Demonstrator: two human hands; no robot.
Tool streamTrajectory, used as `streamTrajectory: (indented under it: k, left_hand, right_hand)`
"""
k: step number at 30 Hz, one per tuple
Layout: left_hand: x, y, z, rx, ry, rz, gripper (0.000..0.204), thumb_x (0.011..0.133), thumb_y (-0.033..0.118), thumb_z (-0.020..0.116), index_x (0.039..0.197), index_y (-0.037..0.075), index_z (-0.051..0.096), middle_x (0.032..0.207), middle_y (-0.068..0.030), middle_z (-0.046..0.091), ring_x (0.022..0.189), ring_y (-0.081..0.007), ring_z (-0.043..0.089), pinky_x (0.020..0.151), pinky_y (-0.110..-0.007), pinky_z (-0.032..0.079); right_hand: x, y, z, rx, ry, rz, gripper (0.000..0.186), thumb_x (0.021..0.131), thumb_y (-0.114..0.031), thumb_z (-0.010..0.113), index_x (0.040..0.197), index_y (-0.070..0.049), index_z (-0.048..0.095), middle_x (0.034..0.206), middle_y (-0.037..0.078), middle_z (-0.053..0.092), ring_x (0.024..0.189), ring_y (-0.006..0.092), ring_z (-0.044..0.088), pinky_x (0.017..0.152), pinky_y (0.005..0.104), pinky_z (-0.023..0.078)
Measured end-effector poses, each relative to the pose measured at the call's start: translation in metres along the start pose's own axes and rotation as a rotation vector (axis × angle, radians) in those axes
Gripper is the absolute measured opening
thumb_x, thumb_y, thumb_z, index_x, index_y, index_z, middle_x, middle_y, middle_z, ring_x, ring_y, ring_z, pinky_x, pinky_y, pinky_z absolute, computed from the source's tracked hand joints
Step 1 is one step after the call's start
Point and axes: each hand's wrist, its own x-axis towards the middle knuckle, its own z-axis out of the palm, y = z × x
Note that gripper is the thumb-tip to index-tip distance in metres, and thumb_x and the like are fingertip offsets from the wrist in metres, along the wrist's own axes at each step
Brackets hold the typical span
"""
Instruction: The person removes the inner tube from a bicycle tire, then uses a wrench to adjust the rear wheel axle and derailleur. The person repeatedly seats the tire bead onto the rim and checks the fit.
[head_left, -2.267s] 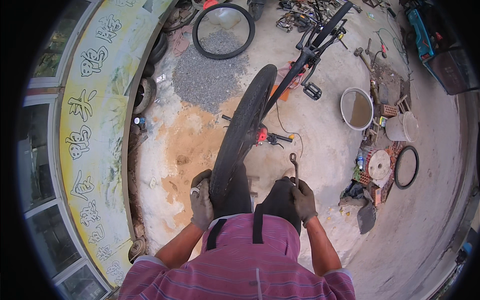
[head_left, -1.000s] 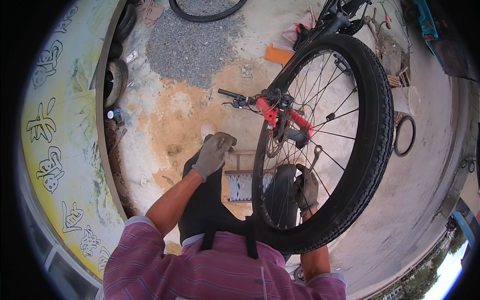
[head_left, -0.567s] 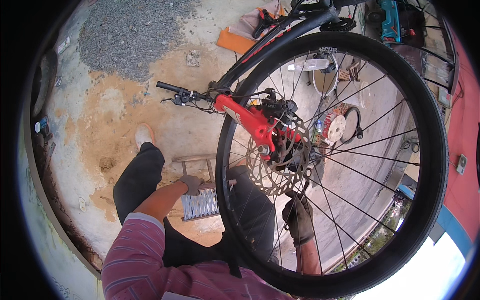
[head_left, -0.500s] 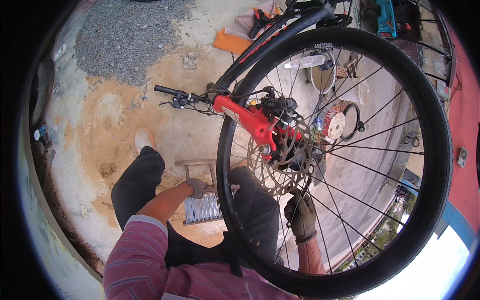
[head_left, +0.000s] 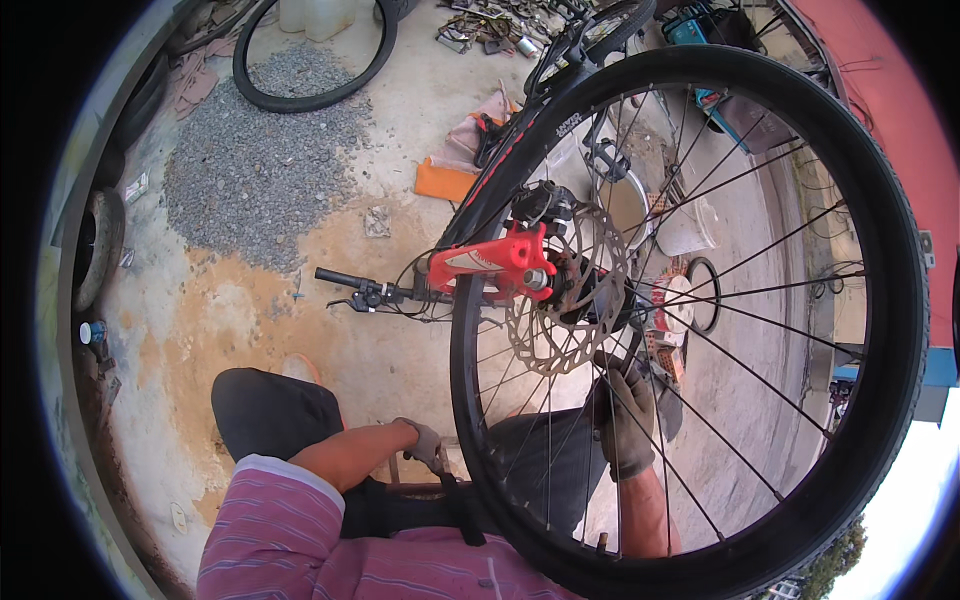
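An upturned bicycle stands before me, its front wheel [head_left: 896, 290] filling the right half of the view. A slotted disc brake rotor [head_left: 545, 352] sits at the hub beside the red fork [head_left: 478, 263]. My right hand [head_left: 628, 425], in a grey-brown work glove, is behind the spokes just below the hub. Its fingers are curled, and what they hold is hidden by the spokes. Left of the tyre, my gloved left hand [head_left: 424, 443] is low over the brown stool frame [head_left: 408, 470], fingers bent. I cannot make out what is in them.
The handlebar grip [head_left: 338, 276] juts left over the floor. A gravel heap [head_left: 265, 160] and a loose tyre [head_left: 245, 75] lie at the far left. Beyond the wheel are a white bucket [head_left: 688, 232] and a smaller tyre ring [head_left: 706, 295]. An orange cloth [head_left: 443, 181] lies behind the frame.
The view has shifted, bringing the loose tyre into sight. My left hand has moved toward me and right, over the stool. My right hand stays below the hub, now slightly further right.
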Motion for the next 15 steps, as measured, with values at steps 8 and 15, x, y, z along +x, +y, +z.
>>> streamTrajectory:
  k: [8, 15]
  left_hand:
    - [-0.098, 0.005, -0.099, -0.179, 0.755, -0.185, 0.041, 0.095, 0.043, 0.06, 0.103, 0.005, 0.073, 0.085, -0.0083, 0.075, 0.069, -0.0214, 0.069, 0.063, -0.04, 0.055]
    - [-0.169, 0.041, -0.072, -0.103, 1.018, -0.018, 0.039, 0.098, 0.039, 0.057, 0.11, 0.004, 0.07, 0.089, -0.0096, 0.075, 0.075, -0.0211, 0.068, 0.07, -0.038, 0.053]
  right_hand:
    - [0.02, 0.053, 0.014, 0.108, 0.049, -0.318, 0.035, 0.105, -0.013, 0.051, 0.134, 0.004, 0.058, 0.077, 0.001, 0.057, 0.064, 0.0086, 0.052, 0.058, 0.0242, 0.041]
    - [0.041, 0.066, 0.021, 0.074, 0.051, -0.316, 0.032, 0.109, -0.019, 0.05, 0.134, -0.001, 0.06, 0.08, 0.002, 0.059, 0.065, 0.0088, 0.054, 0.059, 0.024, 0.044]
